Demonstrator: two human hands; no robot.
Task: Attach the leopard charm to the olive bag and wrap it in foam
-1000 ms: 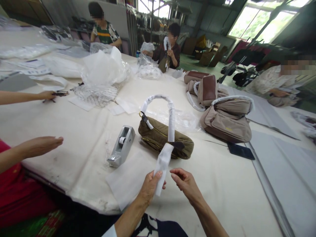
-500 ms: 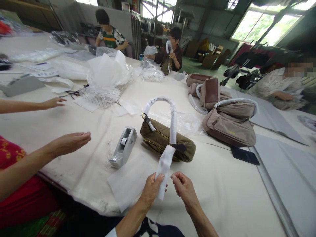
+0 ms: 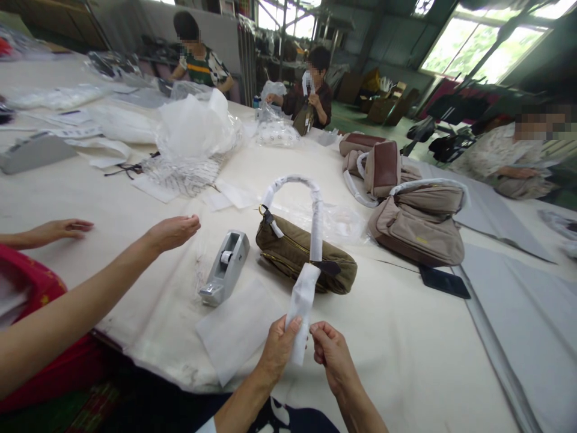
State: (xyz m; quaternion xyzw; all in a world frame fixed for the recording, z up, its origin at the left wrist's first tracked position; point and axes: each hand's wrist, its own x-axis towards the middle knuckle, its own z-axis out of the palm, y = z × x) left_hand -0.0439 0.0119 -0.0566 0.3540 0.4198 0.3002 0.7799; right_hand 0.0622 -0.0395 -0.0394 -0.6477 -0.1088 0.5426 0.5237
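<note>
An olive bag (image 3: 288, 249) lies on the white table, its handle (image 3: 317, 222) wrapped in white and arching up. From the handle's near end hangs a loose white strip (image 3: 302, 294). My left hand (image 3: 280, 343) grips the lower part of this strip between thumb and fingers. Just right of the strip, my right hand (image 3: 331, 352) is closed, thumb pressed to the forefinger; anything between them is too small to make out. A grey tape dispenser (image 3: 225, 270) stands left of the bag, with a white sheet (image 3: 238, 331) flat in front of it.
Taupe bags (image 3: 417, 231) and a dark phone (image 3: 445, 281) lie at the right. A co-worker's arm (image 3: 117, 270) reaches in from the left. Plastic and white wrapping (image 3: 193, 129) is heaped further back. Other people sit around the table (image 3: 396, 349).
The co-worker's nearer hand has moved right and up, towards the tape dispenser; their other hand has drawn down and left. My hands have barely moved.
</note>
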